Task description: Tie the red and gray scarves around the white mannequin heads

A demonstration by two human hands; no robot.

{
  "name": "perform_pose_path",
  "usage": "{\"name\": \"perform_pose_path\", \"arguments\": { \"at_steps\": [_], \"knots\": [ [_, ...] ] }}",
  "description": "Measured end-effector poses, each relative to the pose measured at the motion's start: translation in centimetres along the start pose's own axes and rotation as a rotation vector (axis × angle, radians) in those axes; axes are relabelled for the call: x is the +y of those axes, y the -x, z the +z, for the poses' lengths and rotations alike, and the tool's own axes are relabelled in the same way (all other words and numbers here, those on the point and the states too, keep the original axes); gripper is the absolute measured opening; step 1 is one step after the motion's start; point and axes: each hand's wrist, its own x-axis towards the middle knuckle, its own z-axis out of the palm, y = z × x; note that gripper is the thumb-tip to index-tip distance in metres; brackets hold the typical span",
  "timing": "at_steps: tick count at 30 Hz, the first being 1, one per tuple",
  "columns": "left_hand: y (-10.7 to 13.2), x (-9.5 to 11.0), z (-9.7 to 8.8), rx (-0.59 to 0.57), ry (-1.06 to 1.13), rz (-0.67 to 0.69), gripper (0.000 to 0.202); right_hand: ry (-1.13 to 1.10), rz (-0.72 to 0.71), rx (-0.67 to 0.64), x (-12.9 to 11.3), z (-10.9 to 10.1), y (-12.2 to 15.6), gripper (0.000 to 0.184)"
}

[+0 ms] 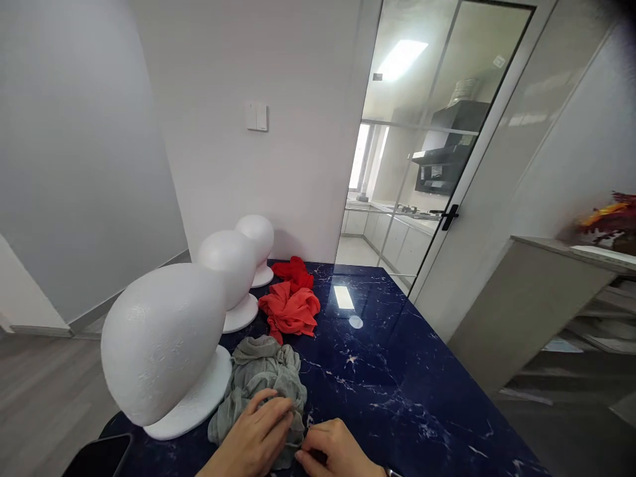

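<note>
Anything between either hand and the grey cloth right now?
Nothing visible. The left hand lies on the grey cloth, and the right hand touches its near edge. The nearest foam head stands beside the cloth, not between.

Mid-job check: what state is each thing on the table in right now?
Left hand, laid open on the grey cloth.
Right hand, fingers curled at the cloth's near edge; grip unclear.
Grey cloth, crumpled.
Red cloths, bunched, untouched.
Foam heads, standing on bases, bare.
Phone, flat, screen dark.
</note>
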Motion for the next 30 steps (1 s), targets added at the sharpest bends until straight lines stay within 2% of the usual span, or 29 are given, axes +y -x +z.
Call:
{"name": "perform_pose_path", "arguments": {
  "at_steps": [4,7,10,13,20,26,30],
  "knots": [
    [0.4,-1.2,-0.4,-0.002,-0.101,-0.012,0.025,-0.047,-0.044,-0.044,0.8,0.4,0.0,0.026],
    [0.7,-2.4,-0.7,0.054,-0.201,-0.019,0.023,-0.088,-0.072,-0.06,1.2,0.6,0.1,0.03],
    [0.6,-3.5,-1.0,0.104,-0.298,-0.095,0.019,-0.127,-0.072,-0.048,1.2,0.6,0.2,0.029],
    [0.5,-4.1,-0.9,0.089,-0.33,-0.176,0.023,-0.145,-0.062,-0.036,0.8,0.2,0.2,0.027],
    [1.1,-3.8,0.6,-0.093,-0.178,-0.336,0.037,-0.111,-0.003,-0.026,-1.2,-1.2,0.2,0.024],
    [1.4,-2.8,0.9,-0.127,0.019,-0.426,0.043,-0.069,0.029,-0.011,-1.8,-1.5,0.2,0.027],
    [1.6,-2.5,0.9,-0.166,0.146,-0.499,0.048,-0.08,0.113,0.059,-1.9,-1.8,-0.1,0.032]
  ]
}}
